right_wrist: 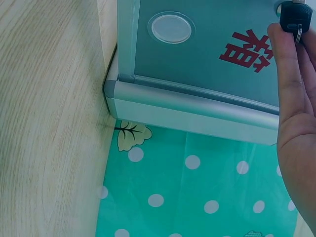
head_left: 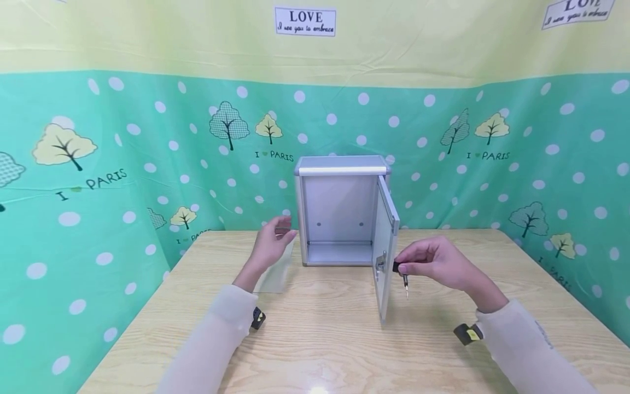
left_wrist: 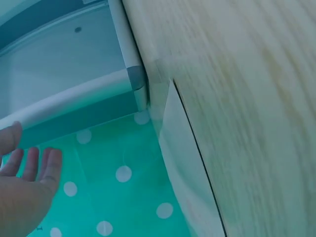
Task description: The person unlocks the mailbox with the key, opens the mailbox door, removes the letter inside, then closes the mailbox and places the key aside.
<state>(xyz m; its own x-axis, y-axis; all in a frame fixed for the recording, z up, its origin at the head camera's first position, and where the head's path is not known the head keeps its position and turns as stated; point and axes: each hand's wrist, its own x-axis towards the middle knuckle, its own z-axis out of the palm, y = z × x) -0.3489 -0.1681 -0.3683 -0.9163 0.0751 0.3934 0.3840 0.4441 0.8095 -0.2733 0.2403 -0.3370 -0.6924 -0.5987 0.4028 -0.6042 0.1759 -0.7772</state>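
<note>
A silver metal box (head_left: 343, 164) stands on the table with its door (head_left: 385, 235) swung out toward me at the right. My right hand (head_left: 438, 264) pinches the black head of a key (right_wrist: 295, 18) at the lock on the door's outer face. From the ring a second key (head_left: 406, 283) dangles. Inside the door sits the metal lock latch (head_left: 381, 262). My left hand (head_left: 269, 246) hovers beside the box's left wall, fingers relaxed and holding nothing. Below it lies a pale sheet of paper or envelope (head_left: 275, 276), partly covered by that hand.
The box's inside back wall (head_left: 337, 202) shows two small holes. A round window (right_wrist: 171, 28) and red characters (right_wrist: 247, 51) mark the door's outer face. Behind the wooden table (head_left: 315, 328) hangs a green and yellow curtain (head_left: 172, 164).
</note>
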